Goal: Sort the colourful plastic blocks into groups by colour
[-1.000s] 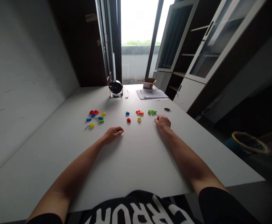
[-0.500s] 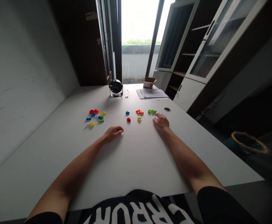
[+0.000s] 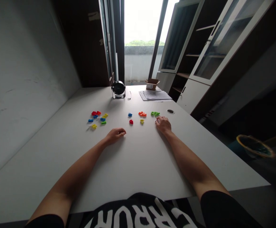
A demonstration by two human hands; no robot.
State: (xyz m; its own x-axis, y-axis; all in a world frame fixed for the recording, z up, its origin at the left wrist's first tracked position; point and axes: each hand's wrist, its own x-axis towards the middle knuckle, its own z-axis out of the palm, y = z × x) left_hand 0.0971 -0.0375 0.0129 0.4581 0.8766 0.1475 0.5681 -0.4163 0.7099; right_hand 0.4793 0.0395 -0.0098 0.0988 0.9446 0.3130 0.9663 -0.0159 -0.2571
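My left hand (image 3: 115, 135) rests on its side on the white table, fingers loosely curled, a gap beside the thumb and nothing visible in it. To the right, my right hand (image 3: 163, 124) has its fingertips down on a small white plastic piece (image 3: 157, 121), mostly covered by the fingers. Just beyond those fingers lie green pieces (image 3: 155, 113). Left of them are orange pieces (image 3: 142, 114) and a yellow piece (image 3: 142, 121). Nearer my left hand sit a red piece (image 3: 131, 122) and a blue piece (image 3: 130, 114). Their exact kind is too small to tell.
A mixed group of small plastic pieces, including a yellow one (image 3: 94, 126) and red ones (image 3: 96, 113), lies at the left. Farther back stand a round black device (image 3: 118, 89), papers (image 3: 155, 95) and a cardboard box (image 3: 152, 84). A cable hole (image 3: 170, 111) is at the right.
The whole view has shifted slightly. My right fingers have moved a little over the white piece; my left hand stays in place.
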